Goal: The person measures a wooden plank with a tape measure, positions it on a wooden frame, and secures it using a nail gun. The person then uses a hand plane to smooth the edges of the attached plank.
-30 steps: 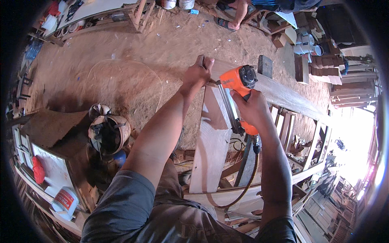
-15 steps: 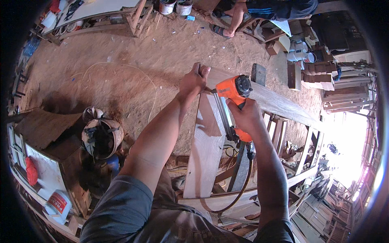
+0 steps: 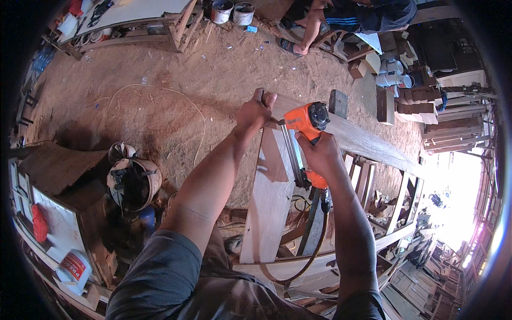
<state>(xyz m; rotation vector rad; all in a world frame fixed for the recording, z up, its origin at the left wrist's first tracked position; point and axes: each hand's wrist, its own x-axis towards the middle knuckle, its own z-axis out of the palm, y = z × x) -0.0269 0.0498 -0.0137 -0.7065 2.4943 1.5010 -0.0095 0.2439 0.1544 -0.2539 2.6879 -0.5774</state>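
My right hand (image 3: 319, 154) grips the handle of an orange nail gun (image 3: 304, 121), its nose pressed toward the far end of a pale wooden plank (image 3: 269, 197). An air hose (image 3: 314, 250) hangs in a loop from the handle base. My left hand (image 3: 255, 111) clamps over the far end of the plank where it meets a long cross board (image 3: 368, 141). The plank runs from my body outward, resting on a wooden frame (image 3: 394, 213).
Sawdust-covered dirt floor (image 3: 176, 80) with a loose cord lies to the left. A seated person's leg (image 3: 306, 32) and two paint cans (image 3: 233, 10) are at the top. A basket of tools (image 3: 130, 181) and a cabinet (image 3: 48, 213) stand at left. Stacked timber (image 3: 421, 101) is at right.
The view has shifted slightly. Both hands and the nail gun keep their place at the plank's far end.
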